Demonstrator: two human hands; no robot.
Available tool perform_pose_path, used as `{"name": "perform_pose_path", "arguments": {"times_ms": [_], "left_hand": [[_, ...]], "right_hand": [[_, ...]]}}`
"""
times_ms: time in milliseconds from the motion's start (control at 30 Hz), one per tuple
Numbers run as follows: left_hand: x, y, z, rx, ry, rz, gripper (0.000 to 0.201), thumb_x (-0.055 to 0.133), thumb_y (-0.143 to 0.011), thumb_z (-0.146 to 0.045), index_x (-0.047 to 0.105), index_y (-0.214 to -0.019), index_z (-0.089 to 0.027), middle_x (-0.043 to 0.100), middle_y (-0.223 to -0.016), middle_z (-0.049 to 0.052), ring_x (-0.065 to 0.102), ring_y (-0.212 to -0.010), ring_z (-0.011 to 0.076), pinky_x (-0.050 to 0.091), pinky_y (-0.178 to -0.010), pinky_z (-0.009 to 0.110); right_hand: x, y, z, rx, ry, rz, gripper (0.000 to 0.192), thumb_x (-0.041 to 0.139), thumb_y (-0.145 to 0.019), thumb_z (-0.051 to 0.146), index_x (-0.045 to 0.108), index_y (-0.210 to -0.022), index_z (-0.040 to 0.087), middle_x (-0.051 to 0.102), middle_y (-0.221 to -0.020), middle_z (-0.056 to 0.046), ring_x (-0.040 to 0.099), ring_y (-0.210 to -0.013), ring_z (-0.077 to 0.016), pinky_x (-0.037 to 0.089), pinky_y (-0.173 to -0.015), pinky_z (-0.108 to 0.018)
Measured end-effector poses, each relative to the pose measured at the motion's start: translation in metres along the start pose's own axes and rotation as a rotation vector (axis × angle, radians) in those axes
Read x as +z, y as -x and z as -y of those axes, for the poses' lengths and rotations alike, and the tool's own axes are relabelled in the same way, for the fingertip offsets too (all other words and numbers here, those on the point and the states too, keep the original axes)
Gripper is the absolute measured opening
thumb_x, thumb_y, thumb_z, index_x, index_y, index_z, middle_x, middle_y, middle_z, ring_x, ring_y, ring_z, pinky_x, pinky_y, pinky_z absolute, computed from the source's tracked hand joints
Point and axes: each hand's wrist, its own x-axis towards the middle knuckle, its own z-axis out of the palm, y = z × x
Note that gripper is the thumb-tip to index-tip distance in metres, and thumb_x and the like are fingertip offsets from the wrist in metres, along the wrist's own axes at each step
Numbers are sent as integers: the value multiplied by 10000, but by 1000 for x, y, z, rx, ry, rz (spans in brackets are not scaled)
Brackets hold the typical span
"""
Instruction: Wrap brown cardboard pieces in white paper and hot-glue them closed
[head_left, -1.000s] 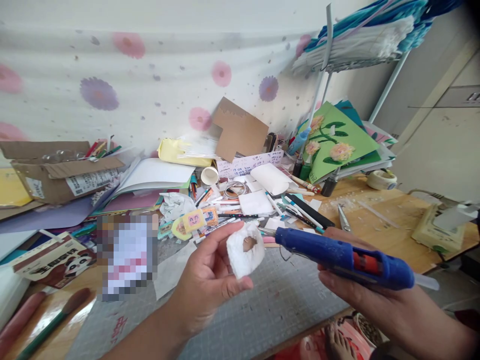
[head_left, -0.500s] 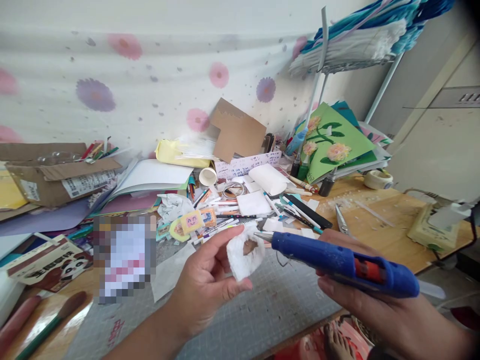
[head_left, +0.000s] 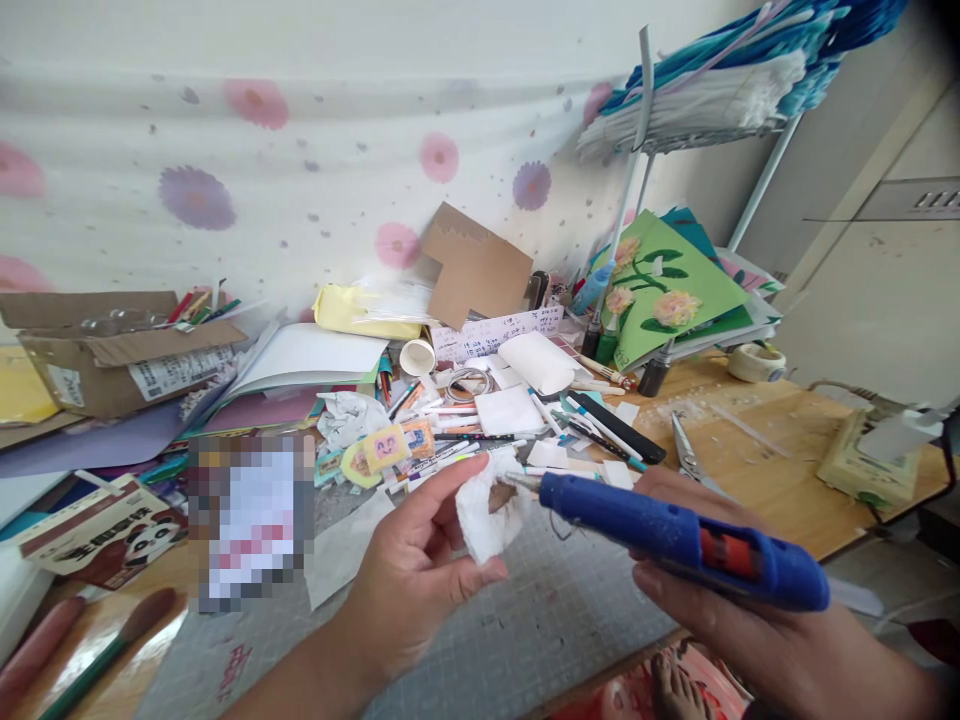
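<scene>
Pinched between left hand (head_left: 409,580) thumb and fingers, a white tissue wad (head_left: 487,510) meets the nozzle of the blue glue gun (head_left: 675,540), gripped by the right hand (head_left: 757,620), above the tabletop's (head_left: 757,450) near edge.

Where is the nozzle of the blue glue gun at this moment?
In the head view, just right of centre, the nozzle of the blue glue gun in the right hand reaches the white paper piece pinched by the left hand.
</scene>
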Motion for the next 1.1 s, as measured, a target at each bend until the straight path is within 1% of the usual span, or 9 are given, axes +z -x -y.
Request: {"name": "perform_pose_path", "arguments": {"times_ms": [133,300,467,633,700,800,933,1000,1100], "left_hand": [[1,2,0,-10,-2,5,587,782,-599,-86,639,-1106,-347,722,-1029,-3,642,-953,161,481,-821,207],[1,0,-1,-27,12,8,590,768,-615,-66,634,-1095,-381,726,-1005,-39,644,-942,129,486,-768,149],[1,-1,-1,-17,15,-26,582,774,-609,-73,640,-1092,-369,728,-999,-26,656,-904,128,491,-757,151],[1,-1,-1,-9,7,-2,581,773,-611,-76,636,-1095,-367,723,-1029,-24,647,-940,131,485,-791,167],[1,-1,-1,-8,2,-6,579,774,-608,-72,639,-1090,-363,725,-1015,-28,649,-917,122,487,-766,154],[1,-2,-1,-8,-9,-23,583,777,-601,-66,642,-1086,-360,728,-987,-30,652,-879,115,492,-746,152],[1,-2,-1,-6,9,-17,583,771,-615,-72,632,-1101,-362,718,-1027,-15,651,-922,141,493,-775,178],[0,-1,0,-6,10,-11,586,773,-613,-78,630,-1103,-367,718,-1030,-14,647,-939,145,490,-786,182],[0,-2,0,-14,-1,-15,594,782,-602,-84,630,-1098,-372,726,-995,-23,647,-915,133,490,-773,174]], "right_hand": [[1,2,-3,28,-6,-32,104,529,-809,222,526,-707,243,584,-718,7,596,-708,-170,519,-644,-265],[3,1,6,12,-31,61,74,538,-806,226,549,-734,239,606,-753,-6,603,-706,-172,511,-607,-262],[2,1,4,-27,-18,37,50,528,-816,236,570,-835,255,618,-782,-15,598,-702,-185,509,-596,-279],[3,3,-2,17,-1,-14,100,511,-829,231,544,-735,242,598,-738,-12,594,-697,-178,508,-589,-267],[3,4,0,-10,34,28,52,521,-826,242,571,-841,248,624,-836,-28,611,-778,-195,520,-626,-273],[3,6,1,-62,84,39,243,554,-806,253,562,-1049,263,624,-1042,-58,602,-938,-239,531,-720,-299],[4,11,-8,-11,44,-22,147,539,-820,263,604,-951,272,647,-904,-35,624,-804,-209,541,-656,-288],[5,11,-11,30,50,-70,137,550,-814,269,619,-932,271,653,-927,-37,626,-810,-212,544,-678,-301],[5,8,-9,47,50,-27,161,557,-802,261,634,-943,272,660,-933,-38,634,-813,-217,549,-690,-304]]}}
